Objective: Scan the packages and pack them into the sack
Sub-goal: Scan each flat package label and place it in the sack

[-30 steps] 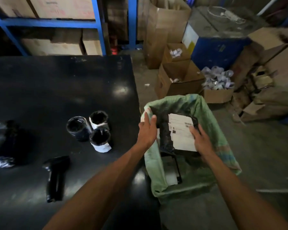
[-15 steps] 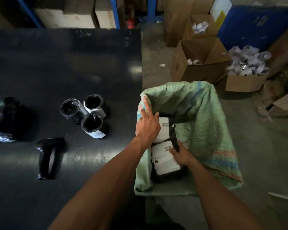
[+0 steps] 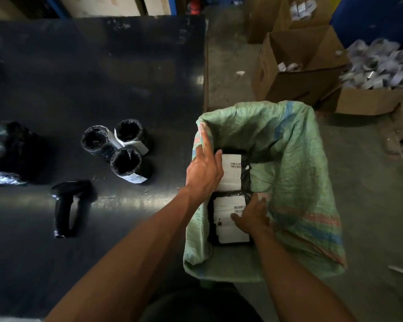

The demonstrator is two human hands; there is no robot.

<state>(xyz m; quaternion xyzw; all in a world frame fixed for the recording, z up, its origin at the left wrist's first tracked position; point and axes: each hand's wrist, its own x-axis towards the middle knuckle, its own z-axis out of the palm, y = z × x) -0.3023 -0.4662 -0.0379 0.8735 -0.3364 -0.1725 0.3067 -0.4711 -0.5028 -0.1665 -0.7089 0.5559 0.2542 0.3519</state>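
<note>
Broadly, a large dark flat table (image 3: 91,73) fills the left, and the green woven plastic sack (image 3: 296,159) stands open just beside its right edge. Inside the sack lie two black-wrapped packages with white labels, the farther one (image 3: 236,169) touching the nearer one (image 3: 228,221). Three black cylindrical labelled parcels (image 3: 123,152) stand near a black handheld scanner (image 3: 66,208) on the table. The left hand (image 3: 204,169) rests open, fingers spread, against the sack's rim, gripping nothing; the right hand (image 3: 253,216) lies loosely open on the nearer package.
</note>
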